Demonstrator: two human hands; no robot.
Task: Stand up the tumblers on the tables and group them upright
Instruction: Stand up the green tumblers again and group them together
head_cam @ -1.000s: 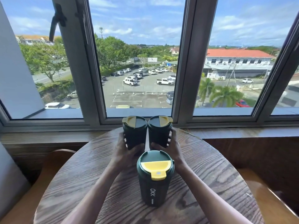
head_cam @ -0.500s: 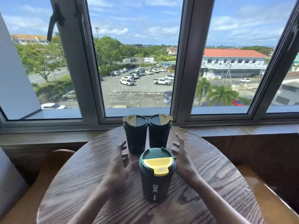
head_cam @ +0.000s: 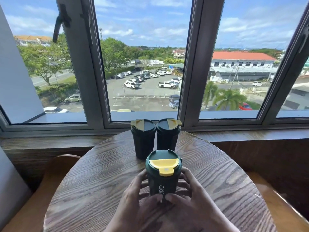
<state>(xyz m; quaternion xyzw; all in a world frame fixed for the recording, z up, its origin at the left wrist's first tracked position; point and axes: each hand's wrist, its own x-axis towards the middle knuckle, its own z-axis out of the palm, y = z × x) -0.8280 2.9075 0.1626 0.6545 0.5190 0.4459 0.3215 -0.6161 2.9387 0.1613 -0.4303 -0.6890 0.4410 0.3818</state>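
Three dark green tumblers with yellow lid flaps stand upright on a round wooden table (head_cam: 83, 190). The near tumbler (head_cam: 163, 174) is in the middle of the table, held from both sides. My left hand (head_cam: 135, 200) wraps its left side and my right hand (head_cam: 189, 198) its right side, thumbs meeting at the front near its base. Two more tumblers stand side by side at the table's far edge: the far left tumbler (head_cam: 143, 138) and the far right tumbler (head_cam: 168, 133), almost touching each other.
A wide window with grey frames (head_cam: 189, 64) and a wooden sill (head_cam: 250, 134) runs behind the table. Wooden chair seats sit at the left (head_cam: 55, 168) and right (head_cam: 275, 198) of the table.
Both hands let go of the two far tumblers, drew back toward me and closed around the near tumbler.
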